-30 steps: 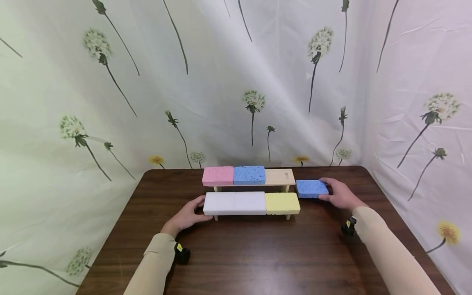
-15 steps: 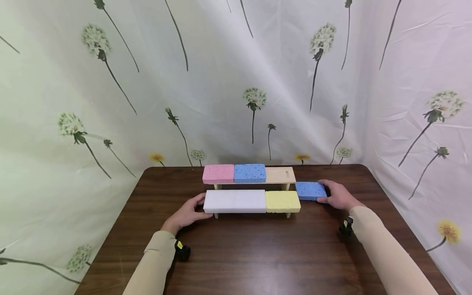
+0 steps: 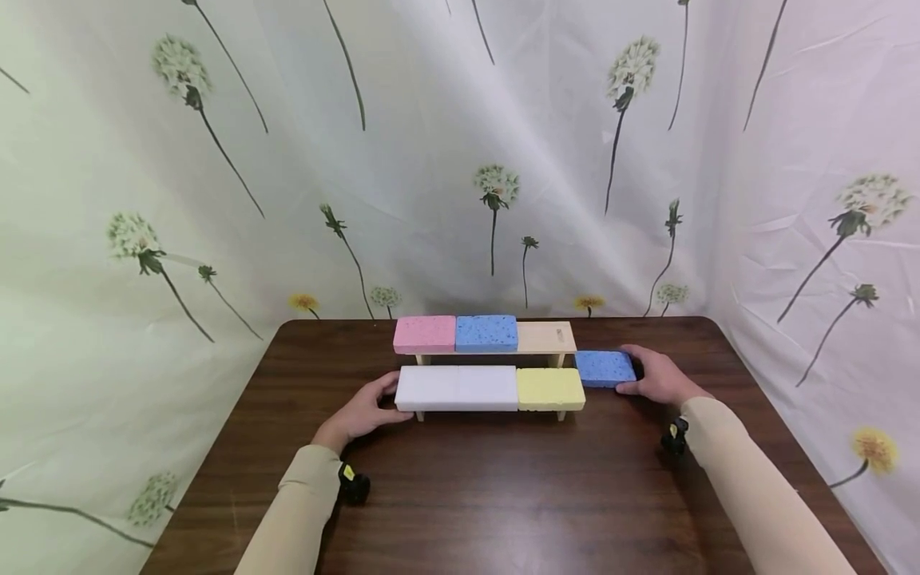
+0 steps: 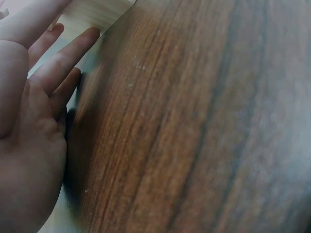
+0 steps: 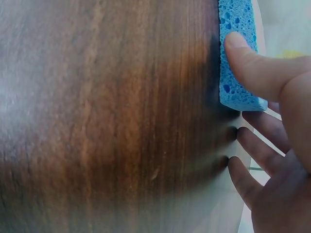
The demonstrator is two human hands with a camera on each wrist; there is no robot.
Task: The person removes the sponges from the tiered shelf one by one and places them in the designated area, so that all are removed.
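In the head view, my left hand (image 3: 365, 409) is at the left end of the front wooden stand (image 3: 562, 415), thumb along its front edge and fingers behind. Two white sponges (image 3: 456, 388) and a yellow sponge (image 3: 549, 388) lie side by side on that stand. In the left wrist view, the fingers (image 4: 63, 63) reach beside the stand's bare wood (image 4: 95, 14). My right hand (image 3: 657, 377) pinches a blue sponge (image 3: 605, 367) low over the table, just right of the stands. The right wrist view shows the thumb (image 5: 255, 68) against the sponge's pitted side.
Behind the front stand is a second wooden stand (image 3: 545, 337) bearing a pink sponge (image 3: 424, 333) and another blue sponge (image 3: 486, 332); bare wood shows at its right end. Both stands are on a brown table (image 3: 474, 487). A dandelion-print curtain (image 3: 431, 200) hangs behind.
The right hand has brought the blue sponge slightly left and down toward the right end of the back stand. The left hand keeps its place, and the head view has tilted slightly.
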